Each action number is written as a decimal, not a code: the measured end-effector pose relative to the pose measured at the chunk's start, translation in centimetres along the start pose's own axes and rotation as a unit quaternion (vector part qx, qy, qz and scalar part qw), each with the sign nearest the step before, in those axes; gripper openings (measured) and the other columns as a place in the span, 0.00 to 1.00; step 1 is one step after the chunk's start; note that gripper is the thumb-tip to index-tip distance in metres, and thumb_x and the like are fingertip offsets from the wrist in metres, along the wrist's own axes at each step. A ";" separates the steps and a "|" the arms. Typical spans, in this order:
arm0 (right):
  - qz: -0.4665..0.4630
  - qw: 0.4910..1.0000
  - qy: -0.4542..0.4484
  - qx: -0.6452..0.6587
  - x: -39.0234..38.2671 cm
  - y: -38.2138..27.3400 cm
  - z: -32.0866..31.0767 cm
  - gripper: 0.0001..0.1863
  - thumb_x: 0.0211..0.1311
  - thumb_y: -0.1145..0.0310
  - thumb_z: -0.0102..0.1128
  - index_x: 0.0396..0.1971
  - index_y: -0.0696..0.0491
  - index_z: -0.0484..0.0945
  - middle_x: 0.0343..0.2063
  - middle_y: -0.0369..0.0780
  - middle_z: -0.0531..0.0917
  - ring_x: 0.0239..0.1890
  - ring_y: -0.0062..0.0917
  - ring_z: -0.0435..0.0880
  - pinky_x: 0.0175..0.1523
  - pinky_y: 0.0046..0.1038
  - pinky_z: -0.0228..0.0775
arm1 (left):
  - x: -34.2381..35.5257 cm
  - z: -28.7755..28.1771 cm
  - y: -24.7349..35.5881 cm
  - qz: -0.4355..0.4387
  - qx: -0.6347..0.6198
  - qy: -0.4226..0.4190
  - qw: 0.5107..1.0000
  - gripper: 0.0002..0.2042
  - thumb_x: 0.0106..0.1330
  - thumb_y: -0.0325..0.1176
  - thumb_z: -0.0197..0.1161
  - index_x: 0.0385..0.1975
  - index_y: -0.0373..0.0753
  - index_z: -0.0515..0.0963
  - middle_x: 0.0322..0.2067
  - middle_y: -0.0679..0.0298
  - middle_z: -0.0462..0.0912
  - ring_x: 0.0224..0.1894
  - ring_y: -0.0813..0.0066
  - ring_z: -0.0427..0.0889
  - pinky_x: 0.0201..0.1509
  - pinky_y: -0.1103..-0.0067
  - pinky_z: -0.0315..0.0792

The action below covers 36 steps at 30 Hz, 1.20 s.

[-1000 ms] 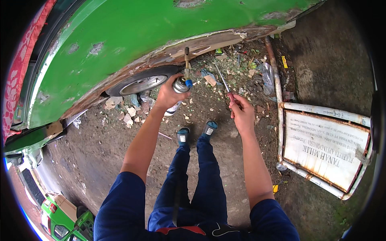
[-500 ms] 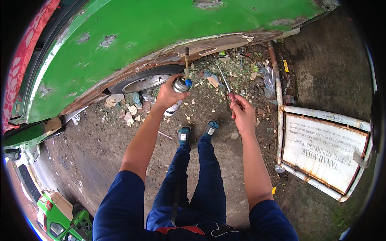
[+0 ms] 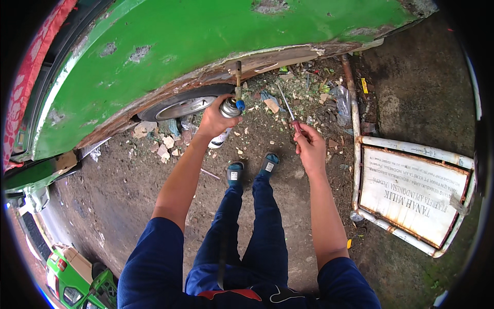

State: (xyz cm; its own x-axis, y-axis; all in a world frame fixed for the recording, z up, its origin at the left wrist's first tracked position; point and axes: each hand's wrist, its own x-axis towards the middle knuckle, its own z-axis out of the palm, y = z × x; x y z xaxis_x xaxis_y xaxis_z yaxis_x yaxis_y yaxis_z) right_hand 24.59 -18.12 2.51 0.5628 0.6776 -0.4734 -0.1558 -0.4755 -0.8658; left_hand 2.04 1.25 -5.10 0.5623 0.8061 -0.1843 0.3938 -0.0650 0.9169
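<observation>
As the person stands on bare dirt in blue trousers and 2 blue shoes (image 3: 250, 170), both arms reach forward toward a green vehicle. The left hand (image 3: 215, 121) is wrapped tight around a gas torch canister (image 3: 226, 116), its brass nozzle (image 3: 238, 77) pointing up at the rusted lower edge of the green body panel (image 3: 206, 36) — just above a wheel (image 3: 180, 106). The right hand (image 3: 309, 147) is closed on the red handle of a thin screwdriver (image 3: 288, 110), its shaft angled toward the debris under the panel. Broken chips and litter (image 3: 164, 144) lie scattered on the ground ahead. To the right, a white-framed signboard (image 3: 411, 193) lies flat on the dirt.
</observation>
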 end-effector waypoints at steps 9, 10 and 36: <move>0.000 1.000 0.009 -0.006 -0.4 0.2 0.3 0.15 0.66 0.75 0.59 0.52 0.57 0.79 0.29 0.35 0.81 0.19 0.12 0.72 0.22 0.17 0.62 | -0.6 -0.5 0.4 0.022 -0.001 0.022 1.000 0.35 0.44 0.37 0.79 0.55 0.35 0.75 0.44 0.55 0.85 0.45 0.70 0.84 0.53 0.75 0.75; -0.003 1.000 0.008 -0.004 -0.4 0.2 0.4 0.15 0.66 0.75 0.59 0.52 0.57 0.79 0.29 0.35 0.81 0.19 0.12 0.72 0.22 0.17 0.62 | -0.7 -0.6 0.5 0.026 0.005 0.023 0.999 0.35 0.44 0.37 0.79 0.55 0.35 0.75 0.44 0.55 0.85 0.45 0.71 0.84 0.53 0.75 0.75; -0.005 1.000 -0.022 0.005 0.2 0.8 2.1 0.16 0.66 0.76 0.59 0.53 0.61 0.77 0.31 0.38 0.80 0.20 0.13 0.72 0.24 0.19 0.65 | -2.6 -2.1 -2.1 -0.021 -0.002 0.023 1.000 0.37 0.44 0.41 0.79 0.57 0.36 0.74 0.48 0.52 0.84 0.51 0.63 0.83 0.58 0.72 0.74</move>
State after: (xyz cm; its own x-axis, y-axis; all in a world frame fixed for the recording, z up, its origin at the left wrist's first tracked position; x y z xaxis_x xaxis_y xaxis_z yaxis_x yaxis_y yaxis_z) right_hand 22.93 -17.20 1.36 0.5286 0.7059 -0.4714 -0.1579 -0.4638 -0.8717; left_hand -1.78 0.52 -5.77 0.5109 0.8348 -0.2053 0.4132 -0.0291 0.9102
